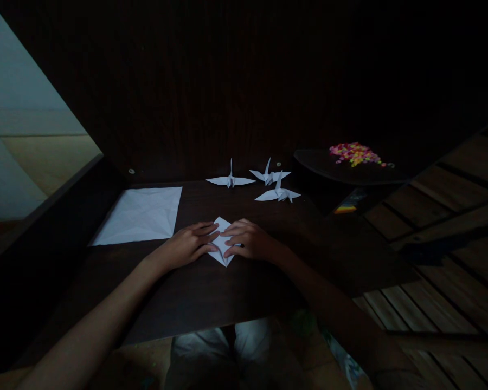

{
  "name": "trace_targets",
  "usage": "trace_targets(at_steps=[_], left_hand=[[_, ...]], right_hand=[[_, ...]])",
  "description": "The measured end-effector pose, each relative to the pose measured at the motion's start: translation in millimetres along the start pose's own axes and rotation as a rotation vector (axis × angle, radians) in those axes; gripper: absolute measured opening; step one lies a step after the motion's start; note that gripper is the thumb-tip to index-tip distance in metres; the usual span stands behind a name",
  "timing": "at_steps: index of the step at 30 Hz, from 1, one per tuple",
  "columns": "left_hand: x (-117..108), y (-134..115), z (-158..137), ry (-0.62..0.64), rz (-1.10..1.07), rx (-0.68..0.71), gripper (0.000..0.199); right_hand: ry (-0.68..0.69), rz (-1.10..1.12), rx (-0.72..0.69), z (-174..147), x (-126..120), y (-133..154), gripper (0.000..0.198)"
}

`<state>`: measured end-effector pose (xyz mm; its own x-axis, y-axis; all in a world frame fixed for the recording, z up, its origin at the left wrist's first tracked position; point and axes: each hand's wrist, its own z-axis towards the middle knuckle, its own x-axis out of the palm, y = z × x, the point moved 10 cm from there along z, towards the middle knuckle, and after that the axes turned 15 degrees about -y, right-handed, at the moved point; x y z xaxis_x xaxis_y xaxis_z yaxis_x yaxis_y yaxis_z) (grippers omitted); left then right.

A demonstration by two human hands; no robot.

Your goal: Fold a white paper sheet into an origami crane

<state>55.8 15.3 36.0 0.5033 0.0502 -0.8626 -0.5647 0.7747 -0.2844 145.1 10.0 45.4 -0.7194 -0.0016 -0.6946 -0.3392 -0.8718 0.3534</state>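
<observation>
A small diamond of folded white paper (222, 242) lies on the dark wooden tabletop (195, 303), one corner pointing towards me. My left hand (192, 244) rests on its left side with the fingers stretched out over the paper. On the right side lies my right hand (250, 240), fingers spread and flat, tips near the middle of the sheet. Both hands press from above, and part of the paper is hidden under the fingers. Behind it stand three white paper cranes: one crane (230, 181) on the left, another crane (269, 176) to the right, and a nearer crane (278, 194).
A creased white sheet (140, 214) lies flat at the left. Low side board (57, 200) and tall dark back panel (211, 81) border the table. On a rounded corner shelf (321, 162) at right sits a pile of small colourful pieces (355, 154). Wooden slats (423, 309) lie beyond.
</observation>
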Motion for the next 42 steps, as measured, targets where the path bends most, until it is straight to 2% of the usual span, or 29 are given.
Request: trace_targets(at_steps=[4,11,35,42], left_hand=[[-2,-5,0,0.021,-0.004,-0.014,0.057],[0,-7,-2,0.044,0.035,-0.033,0.068],[1,-13,-2,0.079,0.08,0.009,0.056],[0,-15,-1,0.071,0.117,0.031,0.056]], right_hand=[[-0.011,0.043,0.05,-1,-6,2,0.02],[-0.011,0.054,0.08,0,-10,5,0.018],[0.001,0.028,0.066,1,-9,6,0.018],[0.024,0.047,0.06,1,-8,6,0.038]])
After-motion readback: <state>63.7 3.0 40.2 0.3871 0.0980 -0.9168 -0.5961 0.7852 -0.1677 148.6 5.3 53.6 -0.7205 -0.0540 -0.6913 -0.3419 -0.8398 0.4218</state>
